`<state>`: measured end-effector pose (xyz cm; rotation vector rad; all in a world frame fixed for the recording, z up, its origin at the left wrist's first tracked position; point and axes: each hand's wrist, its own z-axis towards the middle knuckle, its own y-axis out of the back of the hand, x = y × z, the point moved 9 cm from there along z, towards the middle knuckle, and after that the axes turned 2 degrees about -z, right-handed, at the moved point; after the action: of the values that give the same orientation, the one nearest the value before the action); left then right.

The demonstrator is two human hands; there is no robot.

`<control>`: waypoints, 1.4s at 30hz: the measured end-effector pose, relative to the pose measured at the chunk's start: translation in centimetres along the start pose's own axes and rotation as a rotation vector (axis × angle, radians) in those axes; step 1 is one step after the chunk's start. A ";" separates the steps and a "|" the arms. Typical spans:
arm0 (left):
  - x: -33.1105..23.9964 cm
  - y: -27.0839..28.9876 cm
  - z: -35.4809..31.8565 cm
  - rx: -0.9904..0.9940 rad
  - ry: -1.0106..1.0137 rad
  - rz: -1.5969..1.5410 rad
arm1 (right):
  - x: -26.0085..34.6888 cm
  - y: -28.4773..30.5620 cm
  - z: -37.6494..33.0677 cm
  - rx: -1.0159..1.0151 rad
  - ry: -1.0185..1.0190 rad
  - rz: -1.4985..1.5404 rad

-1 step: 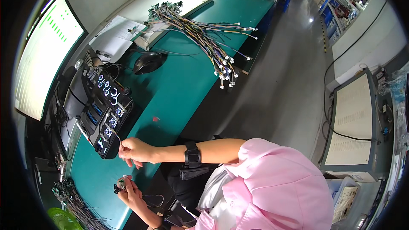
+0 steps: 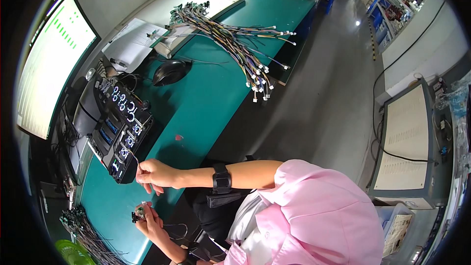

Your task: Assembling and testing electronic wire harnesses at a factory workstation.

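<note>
My right hand [image 2: 156, 173] is closed in a pinch on a thin cable [image 2: 135, 156] that runs up to a black test box [image 2: 143, 131] with lit rings and blue panels. Lower down, over the green bench, my left hand [image 2: 151, 222] has its fingers closed around a small connector [image 2: 140, 212] with black, green and white parts. A thin wire [image 2: 180, 225] trails from beside that hand. Where the pinched cable meets the box is too small to make out.
A green bench [image 2: 206, 98] holds a bundle of wire harnesses [image 2: 216, 32], a black mouse [image 2: 171, 71] and papers [image 2: 128, 49]. At the left stands a lit monitor [image 2: 59, 64]. More cables [image 2: 88, 230] lie near a green basket [image 2: 71, 252]. A grey cabinet [image 2: 402, 140] stands right.
</note>
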<state>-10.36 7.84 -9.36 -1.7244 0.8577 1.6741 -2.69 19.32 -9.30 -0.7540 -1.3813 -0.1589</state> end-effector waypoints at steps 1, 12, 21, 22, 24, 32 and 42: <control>0.0 -0.1 0.2 0.000 -0.023 0.004 | -0.2 -0.1 0.1 0.008 0.010 0.070; -0.5 -2.3 1.3 0.070 -0.056 0.032 | 0.0 -0.3 -0.1 0.087 0.013 0.086; -0.7 -2.5 1.8 -0.010 -0.106 -0.010 | 0.0 -0.2 0.1 0.058 0.058 0.062; -0.7 -2.6 1.8 -0.015 -0.111 -0.008 | 0.0 -0.1 0.0 0.060 0.056 0.080; -0.6 -2.3 1.8 -0.034 -0.111 0.007 | -0.1 -0.2 0.0 0.069 0.051 0.106; -0.6 -1.6 2.3 -0.106 -0.189 0.179 | -0.2 0.2 -0.5 0.066 -0.021 0.235; -0.7 -2.2 1.5 -0.017 -0.002 -0.093 | -0.2 -0.1 -0.7 0.026 -0.019 0.121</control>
<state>-9.58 10.45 -8.79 -1.7467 0.7530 1.6258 -2.20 18.81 -9.42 -0.8164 -1.3488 -0.0386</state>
